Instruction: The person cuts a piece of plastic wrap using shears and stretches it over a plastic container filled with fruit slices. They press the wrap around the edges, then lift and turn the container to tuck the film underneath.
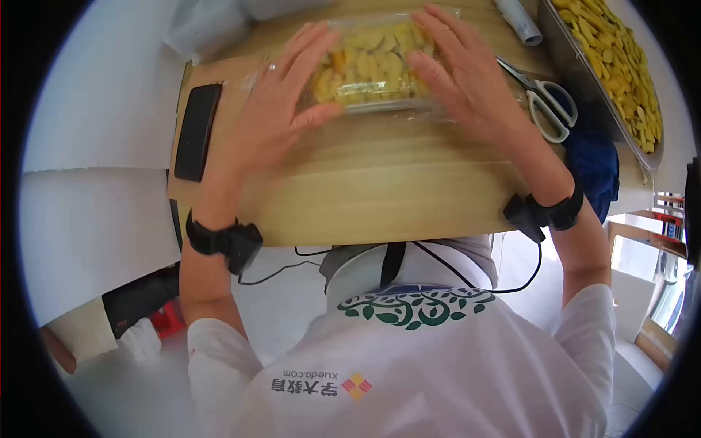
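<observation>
A clear plastic tray of yellow fruit slices (372,69), covered with cling film, lies on the wooden table (365,190). My left hand (281,106) presses flat on its left end, thumb along the near edge. My right hand (460,80) lies flat over its right end. Both hands have spread fingers resting on the film. Black bands sit on both wrists.
White-handled scissors (546,98) lie just right of my right hand. A metal tray of yellow slices (621,66) stands at the far right. A black phone (197,131) lies at the table's left edge. A film roll (520,20) sits at the back.
</observation>
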The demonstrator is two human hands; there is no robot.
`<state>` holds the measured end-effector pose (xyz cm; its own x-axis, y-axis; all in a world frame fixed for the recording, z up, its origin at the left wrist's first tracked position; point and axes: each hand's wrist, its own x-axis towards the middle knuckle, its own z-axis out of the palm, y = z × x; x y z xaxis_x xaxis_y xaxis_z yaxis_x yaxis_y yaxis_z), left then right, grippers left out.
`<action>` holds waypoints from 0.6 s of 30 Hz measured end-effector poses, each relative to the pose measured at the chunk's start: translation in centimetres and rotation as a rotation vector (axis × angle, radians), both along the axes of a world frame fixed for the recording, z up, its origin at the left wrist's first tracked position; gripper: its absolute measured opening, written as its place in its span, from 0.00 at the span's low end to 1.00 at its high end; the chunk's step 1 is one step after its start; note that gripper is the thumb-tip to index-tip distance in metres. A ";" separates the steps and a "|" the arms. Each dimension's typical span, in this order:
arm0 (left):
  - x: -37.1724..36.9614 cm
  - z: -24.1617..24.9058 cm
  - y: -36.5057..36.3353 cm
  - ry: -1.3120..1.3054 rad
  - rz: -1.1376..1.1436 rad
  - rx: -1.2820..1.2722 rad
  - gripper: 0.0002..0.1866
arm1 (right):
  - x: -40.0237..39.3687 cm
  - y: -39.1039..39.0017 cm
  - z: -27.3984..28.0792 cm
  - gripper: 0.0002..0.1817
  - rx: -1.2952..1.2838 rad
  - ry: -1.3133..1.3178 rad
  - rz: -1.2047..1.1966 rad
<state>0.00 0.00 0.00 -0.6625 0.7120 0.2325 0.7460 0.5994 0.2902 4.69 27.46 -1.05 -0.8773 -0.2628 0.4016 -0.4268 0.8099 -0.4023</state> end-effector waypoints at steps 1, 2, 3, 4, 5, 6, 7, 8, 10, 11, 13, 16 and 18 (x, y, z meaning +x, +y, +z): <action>-0.5 0.1 0.2 -0.001 -0.046 0.020 0.42 | 0.2 0.0 0.4 0.36 -0.082 -0.070 0.002; -0.7 0.3 0.3 -0.001 -0.097 0.040 0.40 | 0.4 0.1 0.6 0.37 -0.164 -0.141 0.000; -1.0 0.9 -0.7 0.022 -0.097 0.032 0.40 | 0.2 -1.1 0.6 0.37 -0.170 -0.117 0.002; -0.8 1.0 -0.6 0.039 -0.087 0.091 0.39 | 0.2 -1.2 0.6 0.31 -0.130 0.076 -0.024; -0.4 1.3 -0.5 0.046 -0.078 0.143 0.37 | 0.4 -1.2 0.5 0.26 -0.096 0.258 -0.054; 0.4 1.6 -0.4 0.026 -0.083 0.144 0.37 | 0.9 -0.4 0.4 0.26 -0.094 0.240 -0.061; 1.5 2.2 -0.3 0.030 -0.044 0.199 0.35 | 1.3 1.0 0.4 0.22 -0.201 0.208 -0.034; 2.4 2.8 -0.3 0.040 -0.002 0.253 0.33 | 1.5 2.3 0.3 0.19 -0.308 0.183 -0.003; 4.3 3.4 0.3 0.101 0.009 0.227 0.31 | 3.2 3.7 0.0 0.15 -0.339 0.108 -0.108; 4.9 3.5 0.8 0.172 0.021 0.194 0.30 | 4.3 4.2 -0.1 0.13 -0.375 0.043 -0.210; 5.3 2.8 2.1 0.212 -0.032 0.189 0.30 | 6.5 5.3 -0.8 0.13 -0.482 -0.165 -0.200; 5.2 1.2 4.7 0.252 -0.134 0.209 0.30 | 8.5 5.7 -0.6 0.14 -0.774 -0.586 -0.188; 4.9 0.7 6.3 0.246 -0.186 0.238 0.31 | 9.0 5.8 -0.3 0.17 -1.088 -0.919 -0.171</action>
<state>4.86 6.29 0.71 -0.4305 0.7218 0.5419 0.9005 0.3842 0.2037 13.70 33.26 -1.38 -0.9204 -0.0650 -0.3856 0.3893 -0.0599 -0.9191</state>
